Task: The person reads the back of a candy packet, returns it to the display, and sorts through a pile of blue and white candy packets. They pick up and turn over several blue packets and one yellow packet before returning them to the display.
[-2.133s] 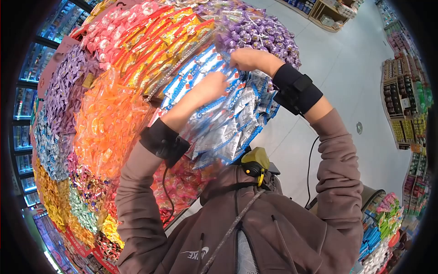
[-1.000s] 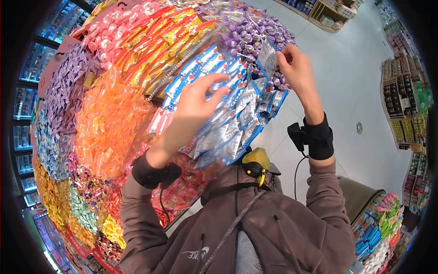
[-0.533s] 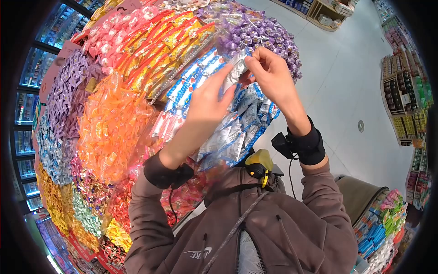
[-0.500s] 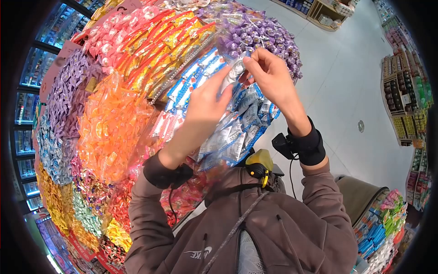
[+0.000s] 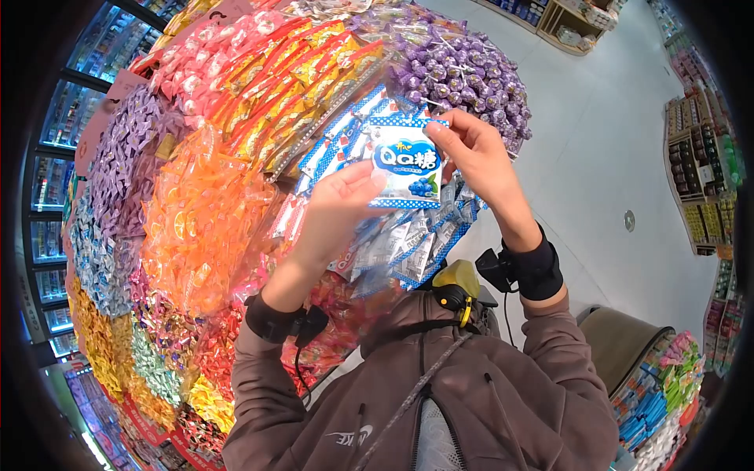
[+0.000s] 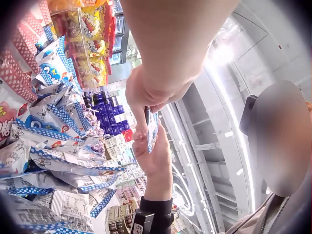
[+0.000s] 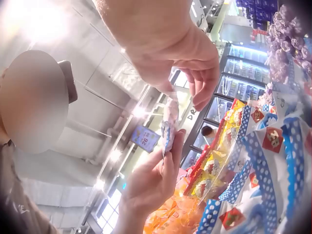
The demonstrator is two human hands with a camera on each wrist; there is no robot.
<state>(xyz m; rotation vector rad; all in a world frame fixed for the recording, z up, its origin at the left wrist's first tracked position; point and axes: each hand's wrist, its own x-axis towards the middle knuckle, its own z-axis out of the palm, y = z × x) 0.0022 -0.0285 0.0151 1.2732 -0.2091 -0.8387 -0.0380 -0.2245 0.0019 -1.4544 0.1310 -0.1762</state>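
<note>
A blue and white candy packet (image 5: 406, 162), its printed front with blueberries facing up, is held between both hands above the rows of like packets. The left hand (image 5: 339, 195) pinches its left edge, thumb on the front. At its upper right corner the right hand (image 5: 479, 157) pinches it with thumb and forefinger. In the left wrist view the packet (image 6: 152, 131) shows nearly edge-on between the left hand (image 6: 158, 87) and the right hand (image 6: 153, 153). The right wrist view also has it edge-on (image 7: 168, 124), with the right hand (image 7: 187, 63) above and the left hand (image 7: 151, 187) below.
Purple lollipops (image 5: 463, 71) lie beyond the packets. Yellow and red bags (image 5: 302, 63) and orange-wrapped candy (image 5: 192, 224) fill the left side behind a clear divider. Pale floor (image 5: 589, 180) runs along the right, with shelves (image 5: 691, 169) farther off.
The packet, raised by the right hand from the blue rows and then tilted between both hands, now lies with its printed front toward the head camera. The left hand has come to its edge.
</note>
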